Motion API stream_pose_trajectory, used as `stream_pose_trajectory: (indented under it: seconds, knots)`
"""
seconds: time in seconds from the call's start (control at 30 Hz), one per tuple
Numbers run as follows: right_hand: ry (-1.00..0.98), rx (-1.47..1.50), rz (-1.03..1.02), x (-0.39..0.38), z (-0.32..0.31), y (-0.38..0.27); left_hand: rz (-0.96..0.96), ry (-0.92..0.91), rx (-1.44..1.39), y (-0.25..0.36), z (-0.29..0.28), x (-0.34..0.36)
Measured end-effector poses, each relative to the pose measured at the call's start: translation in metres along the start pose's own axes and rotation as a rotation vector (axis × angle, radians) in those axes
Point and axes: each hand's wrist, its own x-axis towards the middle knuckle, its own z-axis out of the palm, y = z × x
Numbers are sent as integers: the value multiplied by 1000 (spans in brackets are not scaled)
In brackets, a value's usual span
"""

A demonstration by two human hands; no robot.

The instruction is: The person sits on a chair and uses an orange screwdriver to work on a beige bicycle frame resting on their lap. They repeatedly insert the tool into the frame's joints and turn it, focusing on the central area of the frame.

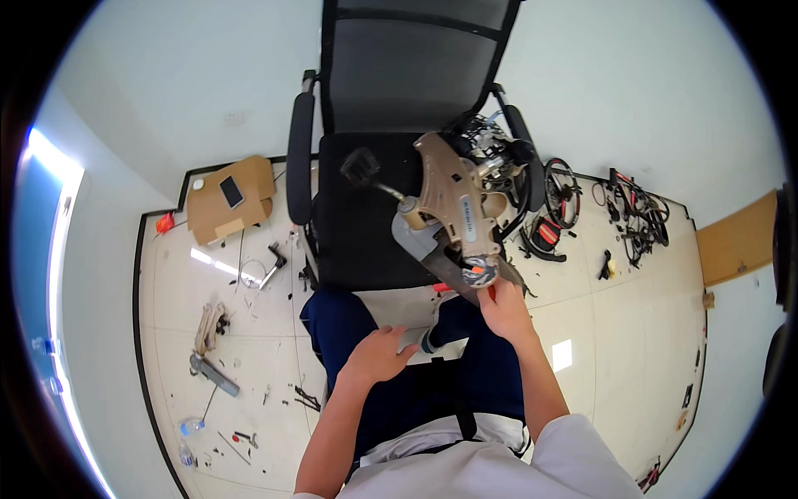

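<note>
A tan bicycle frame [449, 183] lies on the black seat of an office chair [349, 241], its near end toward me. A crank with a black pedal [362, 167] sticks out on its left, and a grey part [413, 237] lies along its lower left side. My right hand [504, 309] is closed at the frame's near end, by a round opening with an orange-red spot. Something small and red shows at its fingertips, too hidden to name. Above my left thigh, my left hand [379, 356] holds nothing, thumb and fingers apart.
On the floor at left are a cardboard sheet [249, 179] with a phone [231, 192], a metal bicycle part [208, 328], a plastic bottle [191, 427] and scattered tools. At right stand a small wheel [563, 193] and a dark bicycle [638, 208] near the wall.
</note>
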Motion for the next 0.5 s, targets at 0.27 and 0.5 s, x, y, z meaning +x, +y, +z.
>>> stream_pose_trajectory:
  seconds: [0.27,0.5]
  knots:
    - [170,-190,-319,21,38,-18,28,17,9,3,1,-1]
    - [138,-301,-229,48,61,-1,20,30,-3,4,-4,-1]
